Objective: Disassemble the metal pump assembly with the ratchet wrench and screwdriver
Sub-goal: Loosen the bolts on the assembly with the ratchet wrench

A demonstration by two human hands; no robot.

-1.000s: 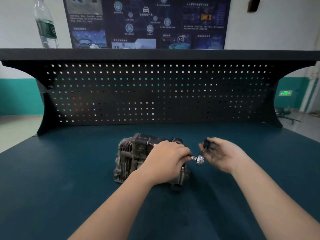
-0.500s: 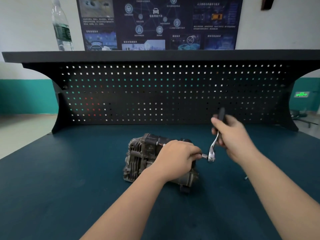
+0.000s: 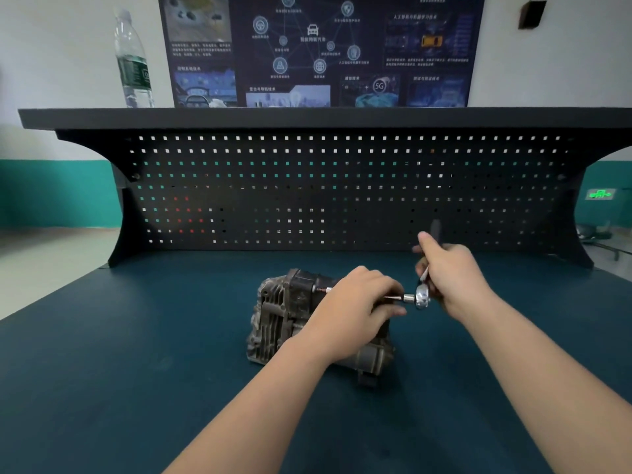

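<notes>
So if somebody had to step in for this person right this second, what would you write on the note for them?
Left hand: rests on the metal pump assembly, fingers curled round the ratchet's extension bar to steady it.
Right hand: grips the ratchet wrench handle, which points up and away.
Pump: on the blue bench, in front of the pegboard; the bar runs into its upper part.
Done: wrench engaged. No loose parts visible.
Left: work the bolt out, then the rest. No screwdriver in view.
</notes>
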